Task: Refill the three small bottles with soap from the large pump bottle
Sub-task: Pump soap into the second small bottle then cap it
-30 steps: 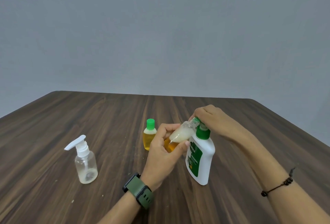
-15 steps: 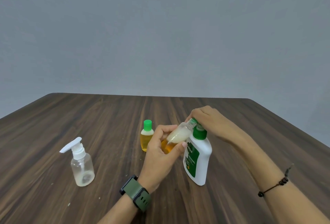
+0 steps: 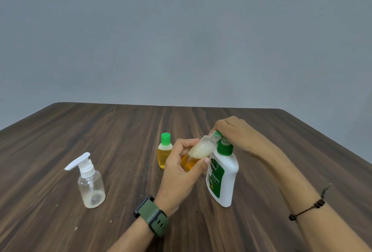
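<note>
My left hand (image 3: pixel 181 173) grips a small bottle (image 3: pixel 198 153) of amber soap with foam, tilted up to the right just above the table. My right hand (image 3: pixel 235 131) pinches the green cap (image 3: pixel 217 134) at that bottle's neck. Directly below it stands the large white bottle (image 3: pixel 222 179) with a green label and green collar, upright on the table. A second small bottle (image 3: pixel 164 151) with amber soap and a green cap stands behind my left hand. A clear small pump bottle (image 3: pixel 90 185) with a white pump head stands at the left, nearly empty.
Everything sits on a dark wood-grain table (image 3: pixel 120 131) with a grey wall behind. The table's far edge and right edge are in view. A green watch is on my left wrist and a black bead bracelet on my right.
The hands and bottles keep the same arrangement. The view has shifted slightly, so everything sits a little further left in the frame.
</note>
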`<state>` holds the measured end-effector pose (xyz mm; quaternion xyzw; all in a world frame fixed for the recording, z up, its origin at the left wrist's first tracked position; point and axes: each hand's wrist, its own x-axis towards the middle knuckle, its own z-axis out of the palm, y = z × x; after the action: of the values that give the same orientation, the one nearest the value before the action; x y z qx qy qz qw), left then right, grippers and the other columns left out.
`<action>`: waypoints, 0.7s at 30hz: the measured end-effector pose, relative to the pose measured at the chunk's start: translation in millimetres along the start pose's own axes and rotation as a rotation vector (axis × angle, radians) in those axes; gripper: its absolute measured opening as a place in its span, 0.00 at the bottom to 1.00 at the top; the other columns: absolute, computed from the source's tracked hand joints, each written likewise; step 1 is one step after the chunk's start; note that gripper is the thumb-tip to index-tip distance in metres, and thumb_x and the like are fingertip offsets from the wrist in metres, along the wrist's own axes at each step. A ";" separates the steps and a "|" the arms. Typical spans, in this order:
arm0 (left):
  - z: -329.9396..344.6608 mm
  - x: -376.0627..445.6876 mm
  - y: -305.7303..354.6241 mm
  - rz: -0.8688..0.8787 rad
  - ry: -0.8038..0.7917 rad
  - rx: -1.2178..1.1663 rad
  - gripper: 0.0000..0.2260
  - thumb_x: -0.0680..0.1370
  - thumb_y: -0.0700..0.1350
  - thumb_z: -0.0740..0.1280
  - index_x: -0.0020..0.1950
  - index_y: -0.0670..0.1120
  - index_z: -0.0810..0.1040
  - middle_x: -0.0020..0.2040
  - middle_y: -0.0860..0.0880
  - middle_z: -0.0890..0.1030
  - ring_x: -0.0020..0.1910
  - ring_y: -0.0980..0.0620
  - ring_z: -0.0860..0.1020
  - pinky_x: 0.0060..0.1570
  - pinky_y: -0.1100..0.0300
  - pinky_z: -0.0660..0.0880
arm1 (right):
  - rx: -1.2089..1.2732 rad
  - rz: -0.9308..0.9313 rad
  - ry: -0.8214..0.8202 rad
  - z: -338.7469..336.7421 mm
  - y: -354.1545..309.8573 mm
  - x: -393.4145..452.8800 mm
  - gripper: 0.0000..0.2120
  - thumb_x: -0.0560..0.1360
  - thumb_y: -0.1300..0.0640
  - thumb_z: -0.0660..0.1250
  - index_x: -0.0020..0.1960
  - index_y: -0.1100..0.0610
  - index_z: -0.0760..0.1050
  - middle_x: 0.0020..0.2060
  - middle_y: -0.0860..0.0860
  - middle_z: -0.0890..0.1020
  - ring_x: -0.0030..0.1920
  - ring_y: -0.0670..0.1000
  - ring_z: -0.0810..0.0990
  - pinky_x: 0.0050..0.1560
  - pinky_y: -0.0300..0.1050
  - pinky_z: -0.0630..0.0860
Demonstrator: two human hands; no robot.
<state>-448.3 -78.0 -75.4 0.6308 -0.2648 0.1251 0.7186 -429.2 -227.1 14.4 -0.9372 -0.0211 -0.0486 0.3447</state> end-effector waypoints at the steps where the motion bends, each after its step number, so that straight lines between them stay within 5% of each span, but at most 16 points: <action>1: 0.2 0.3 0.1 0.000 0.002 -0.001 0.15 0.68 0.44 0.70 0.54 0.49 0.73 0.49 0.63 0.81 0.48 0.61 0.79 0.44 0.65 0.78 | -0.013 -0.010 0.000 -1.6 -0.6 0.5 0.15 0.78 0.58 0.53 0.45 0.68 0.73 0.52 0.65 0.78 0.43 0.56 0.72 0.41 0.46 0.67; 8: 0.1 -2.2 -2.4 -0.029 0.003 0.033 0.14 0.71 0.40 0.70 0.54 0.49 0.73 0.48 0.63 0.80 0.48 0.61 0.79 0.42 0.69 0.76 | -0.024 -0.009 0.018 6.6 3.4 -4.5 0.17 0.77 0.58 0.51 0.37 0.69 0.68 0.42 0.68 0.76 0.35 0.51 0.66 0.38 0.44 0.62; 11: 0.0 -2.6 -2.8 -0.027 -0.001 0.046 0.14 0.72 0.37 0.70 0.54 0.49 0.73 0.48 0.65 0.80 0.48 0.63 0.79 0.42 0.71 0.75 | -0.012 -0.013 0.011 6.2 3.5 -4.1 0.19 0.77 0.58 0.51 0.50 0.74 0.72 0.50 0.69 0.78 0.38 0.54 0.68 0.40 0.46 0.64; 14: -0.1 -0.5 -0.3 -0.007 0.003 0.040 0.14 0.71 0.37 0.70 0.54 0.49 0.73 0.49 0.64 0.80 0.48 0.62 0.79 0.42 0.70 0.75 | -0.028 -0.024 0.011 0.6 -1.4 -1.0 0.19 0.76 0.57 0.52 0.52 0.72 0.72 0.53 0.67 0.78 0.39 0.60 0.71 0.43 0.56 0.71; 21: -1.5 0.3 1.7 -0.011 -0.002 0.046 0.15 0.69 0.41 0.70 0.54 0.48 0.73 0.48 0.64 0.81 0.48 0.63 0.79 0.43 0.70 0.75 | -0.004 -0.058 0.019 3.5 4.6 2.3 0.19 0.77 0.57 0.52 0.52 0.73 0.72 0.52 0.68 0.78 0.39 0.53 0.69 0.42 0.45 0.64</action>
<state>-448.6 -76.3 -73.9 0.6486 -0.2591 0.1265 0.7044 -426.3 -228.4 9.0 -0.9364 -0.0450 -0.0676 0.3415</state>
